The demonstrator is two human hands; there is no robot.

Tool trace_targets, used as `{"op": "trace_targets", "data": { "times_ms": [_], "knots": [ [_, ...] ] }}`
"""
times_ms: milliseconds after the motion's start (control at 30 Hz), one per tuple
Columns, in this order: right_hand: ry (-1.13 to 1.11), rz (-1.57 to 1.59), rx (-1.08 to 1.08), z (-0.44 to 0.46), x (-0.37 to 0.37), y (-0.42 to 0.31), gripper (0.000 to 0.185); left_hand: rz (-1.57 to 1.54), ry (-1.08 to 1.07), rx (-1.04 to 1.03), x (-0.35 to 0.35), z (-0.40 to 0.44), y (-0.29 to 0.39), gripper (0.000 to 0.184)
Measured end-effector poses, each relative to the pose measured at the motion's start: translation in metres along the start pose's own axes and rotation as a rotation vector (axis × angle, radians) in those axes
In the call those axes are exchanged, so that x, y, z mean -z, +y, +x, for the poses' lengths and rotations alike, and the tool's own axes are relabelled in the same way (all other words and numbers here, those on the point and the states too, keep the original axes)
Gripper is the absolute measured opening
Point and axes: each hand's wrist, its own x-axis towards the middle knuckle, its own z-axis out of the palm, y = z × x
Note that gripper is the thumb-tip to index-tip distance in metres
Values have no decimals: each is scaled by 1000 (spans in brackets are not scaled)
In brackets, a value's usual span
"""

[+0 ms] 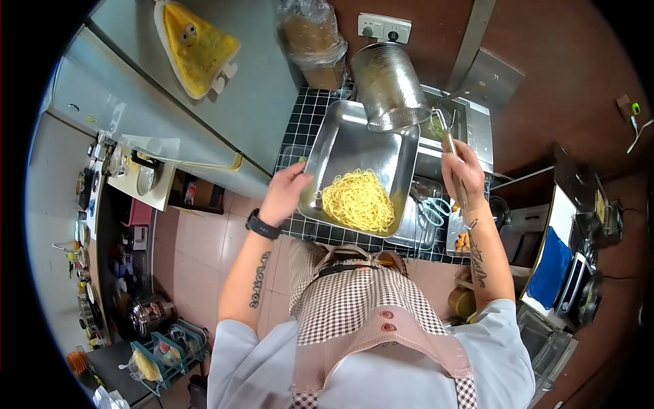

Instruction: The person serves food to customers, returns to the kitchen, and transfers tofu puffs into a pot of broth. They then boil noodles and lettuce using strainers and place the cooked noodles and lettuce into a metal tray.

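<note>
My left hand (287, 189) is closed on the left rim of a rectangular metal tray (340, 136). A heap of yellow noodles (359, 200) lies in the near part of the tray. My right hand (463, 172) grips the long metal handle of a noodle strainer, its fingers wrapped around it. The strainer's perforated cylindrical basket (390, 85) is tilted over the far right part of the tray. Whether anything is inside the basket cannot be seen.
Right of the tray, scissors with pale blue handles (432, 210) lie by a shallow metal pan (415, 235). Behind stand a plastic-wrapped box (313, 48) and a wall socket (384, 29). A fridge (204, 129) with a yellow triangular plush (194, 51) is at left.
</note>
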Motion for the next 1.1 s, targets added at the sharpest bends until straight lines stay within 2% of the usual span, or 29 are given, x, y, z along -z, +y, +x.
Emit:
{"op": "trace_targets", "data": {
  "times_ms": [167, 333, 400, 500, 633, 800, 933, 1033, 1100],
  "knots": [
    [-280, -185, 334, 3, 32, 11, 32, 21, -51, 33, 21, 5, 31, 29],
    [-281, -268, 553, 16, 56, 26, 36, 42, -58, 78, 26, 4, 59, 31],
    [-254, -263, 582, 22, 58, 27, 35, 0, -112, 100, 25, -2, 80, 32],
    [-246, -264, 594, 35, 51, 20, 37, 108, -157, 70, 23, 0, 93, 29],
    [-249, -230, 605, 51, 43, 22, 40, 146, -166, 57, 14, 3, 94, 28],
    [-131, -140, 628, 64, 39, 22, 40, 294, -166, -28, 13, 5, 84, 28],
    [4, -107, 598, 71, 31, 17, 44, 162, -143, -22, 12, 3, 68, 27],
    [14, -53, 562, 71, 20, 15, 42, 132, -103, -30, 12, 3, 57, 27],
    [-116, -33, 499, 71, 15, 8, 32, 120, -70, 31, 10, 1, 53, 26]
  ]
}}
